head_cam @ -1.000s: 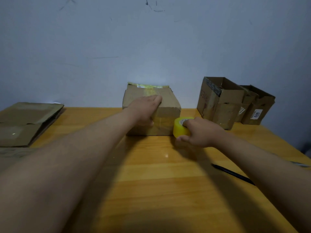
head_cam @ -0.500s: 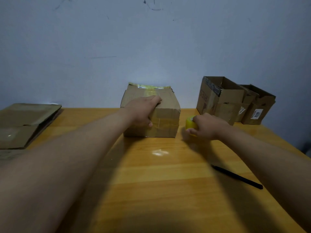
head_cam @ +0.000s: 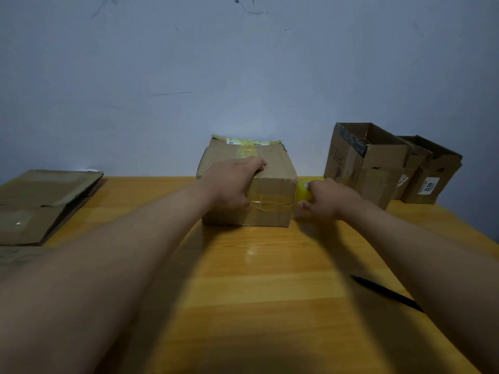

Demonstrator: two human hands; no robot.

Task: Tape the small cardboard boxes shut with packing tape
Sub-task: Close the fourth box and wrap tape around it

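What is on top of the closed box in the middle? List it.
On the closed box rest the left hand, strips of clear tape and a label at its far edge. What the hand covers is hidden.

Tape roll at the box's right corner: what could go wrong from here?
1. The right hand holds the tape roll against the closed box corner; the strip may wrinkle turning that edge.
2. The left hand steadies only one side, so pulling could slide the box.
3. The open boxes stand close behind the roll and may get bumped.
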